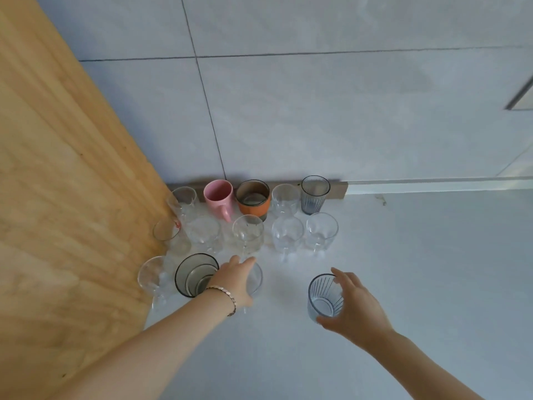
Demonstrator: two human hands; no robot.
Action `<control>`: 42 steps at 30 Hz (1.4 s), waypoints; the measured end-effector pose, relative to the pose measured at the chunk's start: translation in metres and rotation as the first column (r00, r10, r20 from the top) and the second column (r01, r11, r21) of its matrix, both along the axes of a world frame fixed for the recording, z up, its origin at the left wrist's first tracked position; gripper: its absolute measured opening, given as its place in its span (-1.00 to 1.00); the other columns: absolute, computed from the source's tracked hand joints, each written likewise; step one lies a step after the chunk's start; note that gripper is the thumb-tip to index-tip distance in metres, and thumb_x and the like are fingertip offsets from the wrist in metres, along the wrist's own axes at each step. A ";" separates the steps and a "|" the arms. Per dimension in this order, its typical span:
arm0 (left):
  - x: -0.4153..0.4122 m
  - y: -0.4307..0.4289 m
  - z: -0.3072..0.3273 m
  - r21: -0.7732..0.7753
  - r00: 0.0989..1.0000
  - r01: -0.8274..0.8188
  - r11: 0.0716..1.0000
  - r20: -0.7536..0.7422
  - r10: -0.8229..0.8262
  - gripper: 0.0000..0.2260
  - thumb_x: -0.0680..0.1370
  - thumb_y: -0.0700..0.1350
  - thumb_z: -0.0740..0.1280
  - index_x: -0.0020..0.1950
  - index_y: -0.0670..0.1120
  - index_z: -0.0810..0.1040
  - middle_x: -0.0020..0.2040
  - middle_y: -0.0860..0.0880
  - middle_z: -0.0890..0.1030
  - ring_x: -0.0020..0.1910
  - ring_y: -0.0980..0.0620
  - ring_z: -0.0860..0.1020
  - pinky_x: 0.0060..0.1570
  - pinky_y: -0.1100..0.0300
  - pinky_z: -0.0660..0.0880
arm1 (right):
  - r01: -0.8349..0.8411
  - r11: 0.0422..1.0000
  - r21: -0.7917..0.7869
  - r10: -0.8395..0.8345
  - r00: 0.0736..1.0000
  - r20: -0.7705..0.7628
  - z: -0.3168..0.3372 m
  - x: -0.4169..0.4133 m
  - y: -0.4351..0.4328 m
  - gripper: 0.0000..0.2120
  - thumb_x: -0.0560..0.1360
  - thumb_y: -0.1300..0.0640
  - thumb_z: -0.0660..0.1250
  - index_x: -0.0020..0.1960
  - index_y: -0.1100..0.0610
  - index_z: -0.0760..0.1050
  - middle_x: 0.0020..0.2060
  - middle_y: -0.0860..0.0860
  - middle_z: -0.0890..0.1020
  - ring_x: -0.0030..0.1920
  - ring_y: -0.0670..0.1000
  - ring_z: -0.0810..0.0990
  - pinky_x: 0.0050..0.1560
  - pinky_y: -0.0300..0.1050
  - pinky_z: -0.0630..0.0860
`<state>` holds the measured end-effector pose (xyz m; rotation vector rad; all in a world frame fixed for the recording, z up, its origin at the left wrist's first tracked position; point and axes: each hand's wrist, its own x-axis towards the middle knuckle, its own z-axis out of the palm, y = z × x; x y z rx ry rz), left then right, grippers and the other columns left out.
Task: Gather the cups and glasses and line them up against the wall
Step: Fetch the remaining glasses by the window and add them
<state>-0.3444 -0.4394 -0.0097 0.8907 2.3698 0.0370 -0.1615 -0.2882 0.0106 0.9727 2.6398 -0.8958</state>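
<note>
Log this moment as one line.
left hand: on clear glass | right hand: around ribbed blue-grey glass tumbler | back row: at wall

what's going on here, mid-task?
A person is lining up cups and glasses on a white counter by a tiled wall. The right hand has a grip on a blue ribbed glass that sits apart from the group. The left hand is on a clear glass in the front row. A pink mug and an orange-sleeved cup already stand at the wall.
</note>
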 end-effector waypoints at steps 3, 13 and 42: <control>-0.010 0.002 -0.007 -0.013 0.996 0.087 0.996 0.003 -0.087 -0.23 0.39 -0.12 0.44 0.50 0.03 0.10 0.38 -0.13 0.26 0.33 -0.17 0.37 0.27 0.03 0.43 | 0.043 0.999 -0.021 -0.043 0.999 -0.009 -0.010 -0.030 -0.016 -0.10 0.30 -0.05 0.49 0.49 0.05 0.11 0.36 -0.08 0.34 0.29 0.02 0.45 0.24 -0.14 0.43; -0.018 -0.002 -0.015 0.011 0.962 0.253 0.967 -0.104 -0.251 -0.28 0.45 -0.06 0.37 0.52 0.00 0.06 0.38 -0.16 0.27 0.32 -0.15 0.37 0.32 0.07 0.35 | 0.067 0.998 -0.014 -0.067 0.998 0.007 -0.031 -0.088 -0.042 -0.09 0.37 -0.05 0.45 0.52 0.06 -0.01 0.41 -0.04 0.26 0.35 0.05 0.36 0.24 -0.12 0.41; 0.479 0.251 0.062 0.116 0.560 0.825 0.554 -0.028 -0.828 -0.72 0.53 -0.07 0.20 0.21 -0.04 0.48 0.21 -0.03 0.56 0.20 -0.05 0.52 0.17 0.16 0.43 | 0.604 0.795 0.058 -0.568 0.709 0.418 0.053 0.528 0.071 -0.51 0.59 0.01 0.17 0.47 0.16 0.23 0.43 0.06 0.34 0.42 0.10 0.33 0.37 -0.04 0.31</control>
